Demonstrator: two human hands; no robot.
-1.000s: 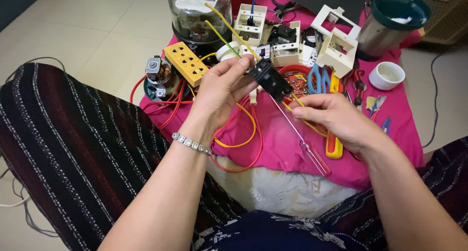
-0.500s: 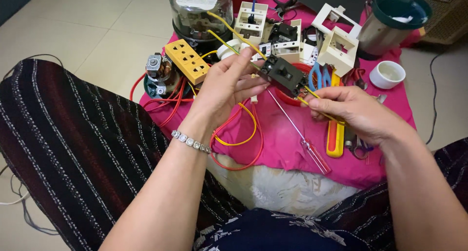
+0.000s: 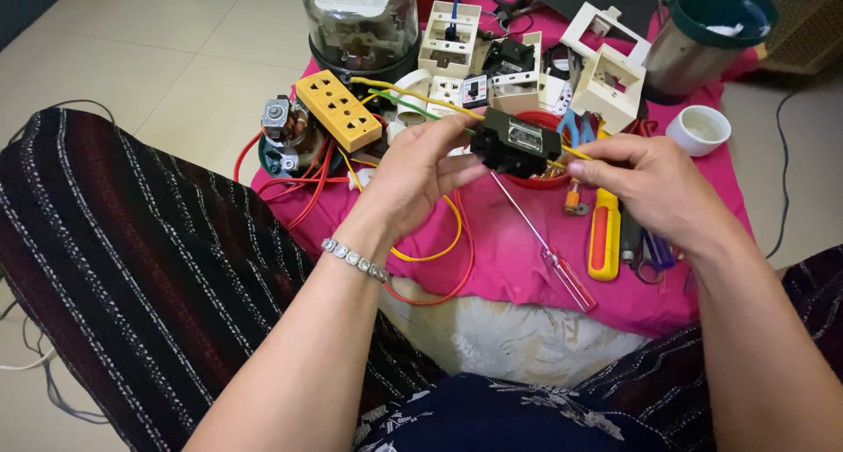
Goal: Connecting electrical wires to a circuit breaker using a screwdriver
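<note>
Pink cloth (image 3: 527, 259) over pale floor tiles carries your clutter; your left hand (image 3: 413, 175) pinches the black breaker (image 3: 518, 142) above the cloth's middle; your right hand (image 3: 654, 184) grips a yellow wire (image 3: 575, 153) at its side; a screwdriver (image 3: 549, 259) lies below; tug hard and that wire could slip free, or the breaker drop onto the screwdriver.
</note>
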